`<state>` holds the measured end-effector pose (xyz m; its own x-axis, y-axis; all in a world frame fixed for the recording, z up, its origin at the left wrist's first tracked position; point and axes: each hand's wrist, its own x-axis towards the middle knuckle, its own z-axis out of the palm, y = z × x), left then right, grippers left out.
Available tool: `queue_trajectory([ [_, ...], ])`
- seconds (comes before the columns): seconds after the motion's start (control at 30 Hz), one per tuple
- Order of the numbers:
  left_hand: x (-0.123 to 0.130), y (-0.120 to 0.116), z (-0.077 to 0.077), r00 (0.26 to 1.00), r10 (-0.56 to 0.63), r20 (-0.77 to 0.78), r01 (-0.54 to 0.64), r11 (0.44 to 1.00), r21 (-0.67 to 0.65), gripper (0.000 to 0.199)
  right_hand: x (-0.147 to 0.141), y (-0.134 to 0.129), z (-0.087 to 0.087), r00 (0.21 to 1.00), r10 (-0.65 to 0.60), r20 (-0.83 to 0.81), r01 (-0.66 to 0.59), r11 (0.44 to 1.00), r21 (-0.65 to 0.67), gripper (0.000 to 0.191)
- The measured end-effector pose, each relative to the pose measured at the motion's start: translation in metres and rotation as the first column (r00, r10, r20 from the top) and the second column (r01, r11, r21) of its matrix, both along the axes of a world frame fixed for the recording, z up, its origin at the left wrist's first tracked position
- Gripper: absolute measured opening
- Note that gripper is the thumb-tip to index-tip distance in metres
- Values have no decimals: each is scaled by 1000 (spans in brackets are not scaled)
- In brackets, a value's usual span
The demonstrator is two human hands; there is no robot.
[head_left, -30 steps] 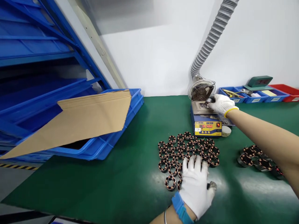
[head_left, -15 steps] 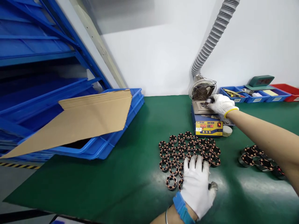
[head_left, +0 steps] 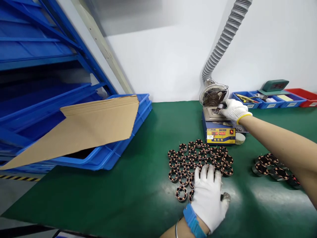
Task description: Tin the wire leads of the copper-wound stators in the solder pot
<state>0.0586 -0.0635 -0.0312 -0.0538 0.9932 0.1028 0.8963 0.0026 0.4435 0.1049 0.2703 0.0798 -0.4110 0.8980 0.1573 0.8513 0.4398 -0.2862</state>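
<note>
My left hand (head_left: pixel 208 196), in a white glove with a blue wrist strap, lies palm down with its fingers spread over the near right part of a group of copper-wound rings (head_left: pixel 181 193). Some rings are hidden beneath it. My right hand (head_left: pixel 235 110), gloved in white with a yellow cuff, pinches a metal ring (head_left: pixel 221 106) at the top plate of a blue and yellow solder pot (head_left: pixel 219 136) with red lit digits. The ring looks tilted, and its lower edge is close to the molten surface; whether they touch I cannot tell.
A round fume hood (head_left: pixel 213 96) on a grey hose (head_left: pixel 226 39) stands behind the pot. More rings (head_left: pixel 279 173) sit under my right forearm. Small blue bins (head_left: pixel 272 104) and a red bin (head_left: pixel 307 97) line the wall. Cardboard (head_left: pixel 104 122) covers a blue crate (head_left: pixel 111 155) at left.
The view has shifted very slightly, and the digits on the pot's display differ. Both hands keep nearly the same pose and place.
</note>
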Motion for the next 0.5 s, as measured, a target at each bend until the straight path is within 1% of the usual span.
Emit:
queue_trajectory([
  [0.13,0,1,-2,1000,4,-6,-4,1000,13,68,0,-6,-1,1000,12,-20,-12,1000,8,56],
  [0.3,0,1,-4,1000,7,-19,-6,999,49,67,8,-8,14,998,15,-53,-14,1000,14,68],
  [0.4,2,0,-7,999,20,-31,-17,995,95,64,20,-11,24,997,25,-76,-24,1000,9,69],
  [0.5,4,0,-10,998,37,-46,-29,987,158,62,42,-20,26,996,17,-83,-17,1000,-10,66],
])
